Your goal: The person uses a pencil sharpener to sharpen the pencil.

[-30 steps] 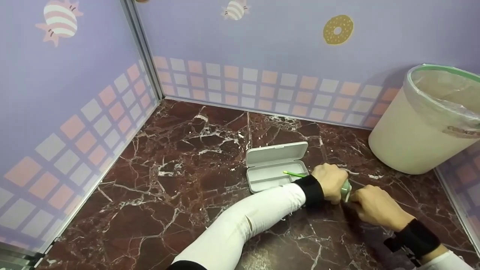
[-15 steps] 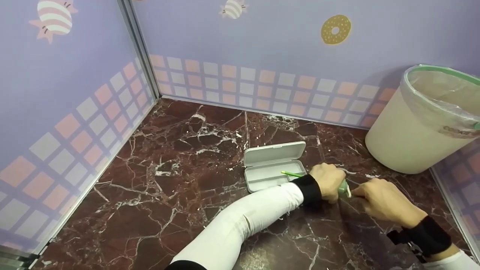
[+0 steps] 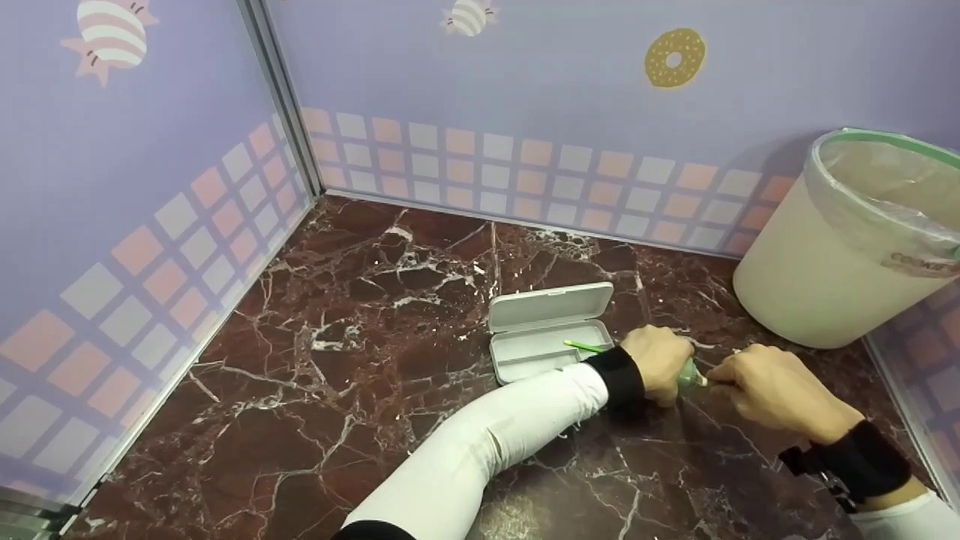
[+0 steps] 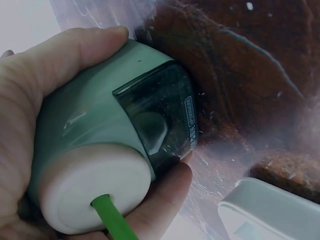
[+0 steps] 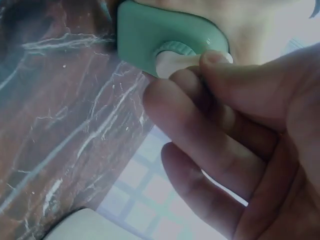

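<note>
Your right hand (image 3: 787, 391) has shifted slightly outward from your left hand (image 3: 658, 365) since a second ago and the short off-white crank handle (image 3: 702, 382) has turned, while your left hand and the open pale-grey plastic case (image 3: 551, 309) have stayed about where they were. From the head view, you hold the rounded green plastic pencil sharpener (image 3: 686, 373) in your left hand, to the right of the case, over the dark red-brown marbled surface (image 3: 337, 427). Slim and bright green with a yellow end, a pencil (image 3: 583, 346) shows over the case beside your black wristband (image 3: 619, 377); a round cream bin with a clear liner (image 3: 832, 255) stands beyond your right hand. From the left wrist view, your left thumb and fingers are wrapped firmly round the sharpener, whose dark see-through panel (image 4: 160, 112) sits between them, and a green shaft (image 4: 114, 218) enters the hole in its round off-white face (image 4: 95, 185); you cannot tell whether that is the same pencil. From the right wrist view, your right thumb and forefinger pinch the crank handle against the sharpener's end, the other fingers bent below
</note>
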Demonstrator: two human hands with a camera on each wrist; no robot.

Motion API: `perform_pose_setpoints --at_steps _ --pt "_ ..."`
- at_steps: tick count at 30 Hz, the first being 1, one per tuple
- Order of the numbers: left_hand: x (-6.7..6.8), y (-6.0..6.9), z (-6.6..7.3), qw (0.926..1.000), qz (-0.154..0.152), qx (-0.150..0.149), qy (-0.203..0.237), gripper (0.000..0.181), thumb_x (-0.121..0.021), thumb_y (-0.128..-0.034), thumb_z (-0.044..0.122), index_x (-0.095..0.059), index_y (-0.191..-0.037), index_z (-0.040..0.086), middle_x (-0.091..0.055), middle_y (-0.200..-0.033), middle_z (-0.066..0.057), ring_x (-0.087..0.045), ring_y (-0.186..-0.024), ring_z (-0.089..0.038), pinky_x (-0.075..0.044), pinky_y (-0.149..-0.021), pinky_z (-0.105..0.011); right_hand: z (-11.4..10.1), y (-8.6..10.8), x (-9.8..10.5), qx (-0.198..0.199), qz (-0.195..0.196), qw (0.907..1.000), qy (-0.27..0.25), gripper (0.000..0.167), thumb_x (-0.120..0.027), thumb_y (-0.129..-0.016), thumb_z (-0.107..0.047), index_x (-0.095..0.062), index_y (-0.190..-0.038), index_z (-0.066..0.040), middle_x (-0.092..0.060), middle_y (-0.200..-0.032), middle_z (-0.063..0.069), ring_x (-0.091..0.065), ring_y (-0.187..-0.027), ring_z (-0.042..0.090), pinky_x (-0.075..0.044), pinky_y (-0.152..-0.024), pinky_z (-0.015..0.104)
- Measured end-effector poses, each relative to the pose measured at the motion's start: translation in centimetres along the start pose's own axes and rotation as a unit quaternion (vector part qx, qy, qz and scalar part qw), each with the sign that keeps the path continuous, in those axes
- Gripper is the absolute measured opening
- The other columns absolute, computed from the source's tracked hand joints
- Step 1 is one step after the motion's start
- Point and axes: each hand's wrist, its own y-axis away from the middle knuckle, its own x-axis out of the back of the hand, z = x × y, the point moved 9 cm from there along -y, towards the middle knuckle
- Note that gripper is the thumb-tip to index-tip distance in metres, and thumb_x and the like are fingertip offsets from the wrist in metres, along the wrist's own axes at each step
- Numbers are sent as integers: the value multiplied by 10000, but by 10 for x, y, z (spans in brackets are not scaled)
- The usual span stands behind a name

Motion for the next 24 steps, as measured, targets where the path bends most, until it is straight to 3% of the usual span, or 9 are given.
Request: perform_pose_setpoints --at_steps 6,13,18,24 --pt "2 0 -4 10000 17 -18 3 424 -989 -683 370 -765 -1042 335 -800 -1019 103 -769 -915 -159 -656 -732 -348 6 -7 4 -117 -56 9998 -161 261 -915 -835 -89 -801 -786 -319 -733 -744 -180 -681 -651 126 -504 -533 390" --pt "5 1 -10 10000 21 -3 -5 409 -990 -697 380 -737 -1013 326 -784 -1013 97 -754 -904 -162 -650 -731 -346 15 -21 6 -219 85 9994 -264 293 -920 -849 -91 -749 -735 -299 -654 -692 -152 -587 -617 59 -461 -531 344" --pt "5 0 -16 10000 3 46 -2 437 -994 -693 381 -761 -1058 327 -792 -1034 87 -765 -917 -169 -660 -737 -354 21 -30 3 -343 -143 9979 -532 182 -887 -859 -30 -896 -912 -204 -781 -780 -74 -526 -617 38 -402 -537 275" --pt "4 1 -24 10000 19 84 -43 477 -993 -691 394 -763 -1103 327 -803 -1060 84 -771 -935 -174 -664 -754 -354 23 -39 -3 -407 -367 9967 -597 274 -887 -864 -63 -771 -764 -289 -592 -677 -144 -479 -603 64 -392 -535 276"
